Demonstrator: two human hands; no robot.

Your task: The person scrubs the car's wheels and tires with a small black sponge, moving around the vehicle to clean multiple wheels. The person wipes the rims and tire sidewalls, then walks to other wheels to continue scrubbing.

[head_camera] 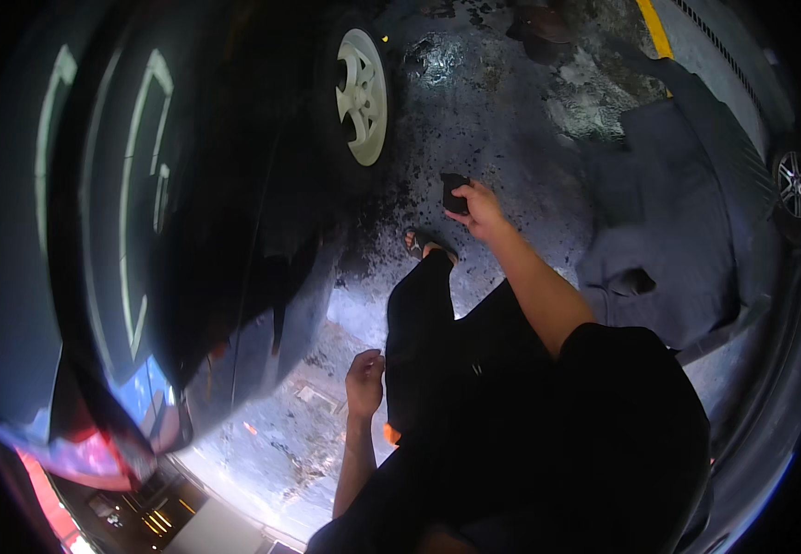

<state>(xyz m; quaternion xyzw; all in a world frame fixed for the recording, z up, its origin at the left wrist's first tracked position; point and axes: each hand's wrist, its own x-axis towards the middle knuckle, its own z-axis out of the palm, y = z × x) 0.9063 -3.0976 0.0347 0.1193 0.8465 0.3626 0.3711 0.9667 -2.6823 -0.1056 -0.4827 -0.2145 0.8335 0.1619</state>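
Note:
My right hand (478, 208) is closed on a small dark, flat object (454, 193), held out above the stained concrete floor (442, 131); what the object is cannot be told. Lower in the view, my left hand (365, 381) hangs beside my leg with its fingers curled, and nothing can be made out in it. A sandal (417, 244) on one foot shows below the right hand. Beyond that hand, up and to the left, is a pale spoked wheel (362, 97) of a dark car (213, 138).
The dark car's glossy side fills the left. On the right lies a large grey moulded panel or cover (657, 228) with a hole in it, and past it stands another vehicle's spoked wheel (795, 183). A yellow line (655, 29) crosses the floor at the top right.

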